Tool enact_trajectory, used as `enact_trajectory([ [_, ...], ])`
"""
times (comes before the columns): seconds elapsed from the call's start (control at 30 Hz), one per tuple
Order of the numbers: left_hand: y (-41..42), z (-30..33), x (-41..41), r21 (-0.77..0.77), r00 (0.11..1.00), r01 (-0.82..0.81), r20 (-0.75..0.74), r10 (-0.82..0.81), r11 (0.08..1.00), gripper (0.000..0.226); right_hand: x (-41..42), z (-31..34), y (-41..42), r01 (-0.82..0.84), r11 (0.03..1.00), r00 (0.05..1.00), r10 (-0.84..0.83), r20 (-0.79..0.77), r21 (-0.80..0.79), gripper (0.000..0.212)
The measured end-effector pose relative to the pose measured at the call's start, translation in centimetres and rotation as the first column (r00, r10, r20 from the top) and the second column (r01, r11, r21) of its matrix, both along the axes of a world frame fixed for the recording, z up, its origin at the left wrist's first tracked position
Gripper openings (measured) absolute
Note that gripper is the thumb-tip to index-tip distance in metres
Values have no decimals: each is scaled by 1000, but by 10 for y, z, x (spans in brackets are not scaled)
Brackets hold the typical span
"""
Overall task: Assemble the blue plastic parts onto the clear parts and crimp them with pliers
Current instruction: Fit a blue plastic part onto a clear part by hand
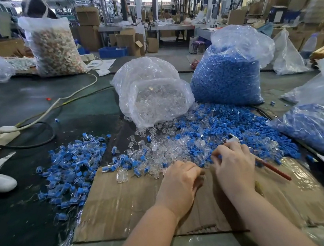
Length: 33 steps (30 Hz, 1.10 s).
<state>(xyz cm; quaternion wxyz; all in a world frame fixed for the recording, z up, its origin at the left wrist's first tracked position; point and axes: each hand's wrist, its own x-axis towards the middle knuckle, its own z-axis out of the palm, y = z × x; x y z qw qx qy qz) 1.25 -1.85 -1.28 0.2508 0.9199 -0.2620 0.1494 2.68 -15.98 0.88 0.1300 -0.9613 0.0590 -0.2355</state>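
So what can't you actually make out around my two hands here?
- Head view: whatever the left hand holds, hidden under its curled fingers.
- Red-handled metal pliers: middle covered by the right hand; jaw state unclear.
- Small blue plastic part at the right fingertips: too small to identify.

Pliers (264, 163) mostly hidden under right hand (234, 167) (jaws blurred).

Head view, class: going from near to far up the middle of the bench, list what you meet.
Cardboard sheet → hands, left and right → loose clear parts → bag of clear parts.
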Motion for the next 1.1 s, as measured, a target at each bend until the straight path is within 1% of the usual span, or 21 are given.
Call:
enact_trajectory([
  [0.07,2,1,-1,-68,999,-10,-32,8,998,23,-2,-1,10,-53,992,998,48,43,111,9],
  [0.13,4,1,-3,-164,997,-57,-53,49,985,19,-4,-4,17,-113,974,992,101,71,197,7],
  [0.23,7,5,-6,-311,989,-144,-71,128,940,18,-9,-11,23,-160,942,986,141,86,296,5],
  [0.4,8,8,-6,-403,979,-201,-124,164,893,12,-13,-15,20,-186,889,982,153,112,419,5],
  [0.47,8,7,-6,-404,976,-212,-140,169,890,8,-14,-15,19,-189,884,982,162,100,427,4],
  [0.6,7,6,-6,-380,972,-218,-170,164,899,18,-13,-16,18,-188,890,982,185,50,416,4],
  [0.7,7,6,-6,-418,963,-251,-202,180,873,19,-13,-16,18,-199,895,979,200,40,400,4],
  [0.83,7,7,-7,-468,946,-302,-255,200,831,18,-16,-16,18,-252,876,968,236,89,411,4],
  [0.97,8,7,-6,-459,944,-308,-258,207,833,19,-18,-17,19,-325,844,946,292,142,426,6],
  [1.1,9,7,-7,-447,942,-320,-241,233,835,20,-18,-18,19,-353,827,936,310,168,438,7],
])
